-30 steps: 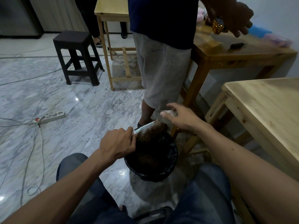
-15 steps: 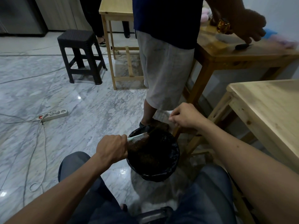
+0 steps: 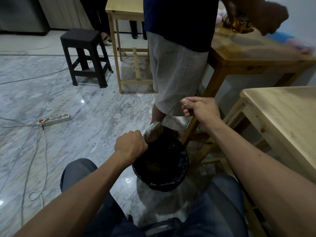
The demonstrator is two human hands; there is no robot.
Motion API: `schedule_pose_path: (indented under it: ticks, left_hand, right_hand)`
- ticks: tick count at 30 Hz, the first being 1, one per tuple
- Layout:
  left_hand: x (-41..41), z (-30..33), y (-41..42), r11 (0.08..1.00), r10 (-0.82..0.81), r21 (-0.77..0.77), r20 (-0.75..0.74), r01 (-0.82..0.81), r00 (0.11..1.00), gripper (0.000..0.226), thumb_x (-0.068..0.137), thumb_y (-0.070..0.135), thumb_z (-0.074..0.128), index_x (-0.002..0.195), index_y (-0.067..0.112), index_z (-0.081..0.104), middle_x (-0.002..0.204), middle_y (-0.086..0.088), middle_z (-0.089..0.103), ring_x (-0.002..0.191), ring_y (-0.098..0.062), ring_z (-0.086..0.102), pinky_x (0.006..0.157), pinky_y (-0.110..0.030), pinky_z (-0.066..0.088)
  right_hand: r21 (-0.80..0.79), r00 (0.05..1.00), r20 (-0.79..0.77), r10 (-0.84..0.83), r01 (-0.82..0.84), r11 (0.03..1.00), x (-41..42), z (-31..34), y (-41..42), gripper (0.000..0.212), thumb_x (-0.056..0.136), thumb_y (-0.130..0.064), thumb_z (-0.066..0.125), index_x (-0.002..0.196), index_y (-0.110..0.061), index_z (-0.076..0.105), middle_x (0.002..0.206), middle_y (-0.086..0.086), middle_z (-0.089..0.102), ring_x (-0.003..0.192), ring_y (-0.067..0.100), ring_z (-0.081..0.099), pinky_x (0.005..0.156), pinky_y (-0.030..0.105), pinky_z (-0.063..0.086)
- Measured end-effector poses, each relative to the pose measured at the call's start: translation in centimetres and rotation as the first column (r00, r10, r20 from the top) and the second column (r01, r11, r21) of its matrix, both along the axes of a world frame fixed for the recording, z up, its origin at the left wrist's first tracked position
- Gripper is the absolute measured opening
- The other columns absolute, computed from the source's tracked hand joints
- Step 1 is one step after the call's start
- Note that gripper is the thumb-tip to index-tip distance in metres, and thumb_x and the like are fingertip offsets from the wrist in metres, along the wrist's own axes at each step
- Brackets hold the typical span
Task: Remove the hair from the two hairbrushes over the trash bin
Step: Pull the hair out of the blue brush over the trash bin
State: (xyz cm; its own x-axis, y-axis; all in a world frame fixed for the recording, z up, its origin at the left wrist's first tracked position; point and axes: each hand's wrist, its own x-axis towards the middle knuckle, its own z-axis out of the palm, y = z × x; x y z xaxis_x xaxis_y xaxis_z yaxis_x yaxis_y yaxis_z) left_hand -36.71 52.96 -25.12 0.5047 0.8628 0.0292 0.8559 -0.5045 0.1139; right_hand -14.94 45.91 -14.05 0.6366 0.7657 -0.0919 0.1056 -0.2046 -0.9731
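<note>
A black trash bin (image 3: pixel 183 170) lined with a dark bag stands on the floor between my knees, with brown hair inside. My left hand (image 3: pixel 130 147) grips the handle of a light teal hairbrush (image 3: pixel 151 128) held over the bin's far rim, its bristles matted with brown hair (image 3: pixel 158 133). My right hand (image 3: pixel 201 109) is raised above and to the right of the brush, fingers pinched shut on a thin strand of hair that stretches down to the brush head. A second hairbrush is not visible.
A person in grey shorts (image 3: pixel 176 72) stands just beyond the bin. Wooden tables stand at right (image 3: pixel 280 117) and behind (image 3: pixel 248 53). A black stool (image 3: pixel 83 55) and a white power strip (image 3: pixel 56 119) with cables lie on the marble floor to the left.
My right hand has closed on hair at the brush head and risen up and to the right, drawing a strand out. My left hand keeps the brush over the bin.
</note>
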Motion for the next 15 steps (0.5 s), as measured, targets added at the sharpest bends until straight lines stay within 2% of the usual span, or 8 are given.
schedule_pose_path:
  ticks: [2,3,4,6,8,10,12,15]
  left_hand:
    - [0.3,0.2,0.3,1.000,0.029,-0.007,0.028,-0.029,0.999,0.031,0.098,0.034,0.040,0.084,0.009,0.052,0.079,-0.009,0.060,0.063,-0.030,0.050,0.058,-0.034,0.038]
    - [0.2,0.2,0.3,0.999,0.039,0.015,0.041,-0.039,0.998,0.032,0.098,0.035,0.040,0.086,0.008,0.051,0.081,-0.011,0.062,0.062,-0.030,0.050,0.057,-0.034,0.038]
    - [0.2,0.2,0.2,0.998,0.046,0.045,0.055,-0.048,0.997,0.033,0.099,0.036,0.039,0.089,0.008,0.052,0.081,-0.011,0.064,0.061,-0.030,0.051,0.056,-0.033,0.038]
    - [0.2,0.4,0.0,0.995,0.040,0.089,0.077,-0.047,0.996,0.033,0.101,0.038,0.037,0.096,0.008,0.051,0.080,-0.011,0.064,0.061,-0.032,0.055,0.053,-0.033,0.037]
    - [0.2,0.4,-0.3,0.991,0.016,0.128,0.100,-0.028,0.995,0.032,0.101,0.038,0.036,0.098,0.009,0.050,0.078,-0.010,0.063,0.056,-0.031,0.052,0.050,-0.032,0.035]
    - [0.2,0.6,-0.6,0.985,-0.014,0.170,0.114,-0.006,0.993,0.030,0.101,0.037,0.039,0.099,0.009,0.051,0.075,-0.009,0.061,0.050,-0.028,0.045,0.046,-0.031,0.031]
    - [0.2,0.8,-0.8,0.981,-0.031,0.192,0.121,0.007,0.992,0.030,0.100,0.037,0.042,0.101,0.008,0.052,0.073,-0.008,0.060,0.047,-0.027,0.041,0.044,-0.030,0.027]
    - [0.3,0.9,-1.1,0.978,-0.059,0.205,0.151,0.027,0.987,0.031,0.100,0.038,0.043,0.101,0.008,0.052,0.071,-0.006,0.058,0.045,-0.026,0.041,0.043,-0.029,0.029]
  right_hand:
    - [-0.050,1.000,-0.009,0.005,-0.005,0.999,0.2,-0.5,-0.3,0.010,0.094,-0.010,0.072,0.089,-0.011,0.081,0.080,0.010,0.076,0.068,0.016,0.068,0.066,0.027,0.061]
    - [-0.164,0.998,0.020,0.067,-0.063,0.985,0.3,-0.9,-0.6,0.009,0.094,-0.009,0.071,0.091,-0.010,0.080,0.080,0.010,0.075,0.069,0.016,0.067,0.064,0.026,0.059]
    - [-0.326,0.985,0.039,0.169,-0.147,0.934,0.4,-1.3,-0.9,0.009,0.095,-0.008,0.069,0.096,-0.007,0.078,0.081,0.010,0.073,0.070,0.016,0.066,0.063,0.026,0.056]
    - [-0.616,0.934,-0.007,0.356,-0.285,0.735,0.3,-2.2,-1.5,0.020,0.095,-0.004,0.063,0.113,-0.002,0.072,0.090,0.012,0.070,0.075,0.017,0.062,0.067,0.027,0.054]
    - [-0.718,0.905,0.037,0.425,-0.272,0.641,0.1,-3.1,-1.6,0.038,0.093,-0.006,0.061,0.130,0.000,0.064,0.116,0.018,0.069,0.090,0.020,0.061,0.081,0.033,0.057]
    - [-0.671,0.912,0.160,0.378,-0.181,0.719,-0.1,-3.4,-1.3,0.045,0.094,-0.016,0.060,0.138,-0.006,0.059,0.129,0.014,0.064,0.105,0.024,0.062,0.099,0.042,0.056]
    - [-0.576,0.939,0.184,0.289,-0.135,0.806,-0.2,-3.5,-0.8,0.056,0.092,-0.027,0.059,0.146,-0.014,0.054,0.137,0.010,0.061,0.121,0.027,0.060,0.106,0.047,0.052]
    - [-0.484,0.969,0.115,0.219,-0.138,0.864,-0.6,-3.7,-0.3,0.064,0.091,-0.033,0.062,0.151,-0.016,0.048,0.140,0.005,0.060,0.121,0.024,0.062,0.095,0.040,0.058]
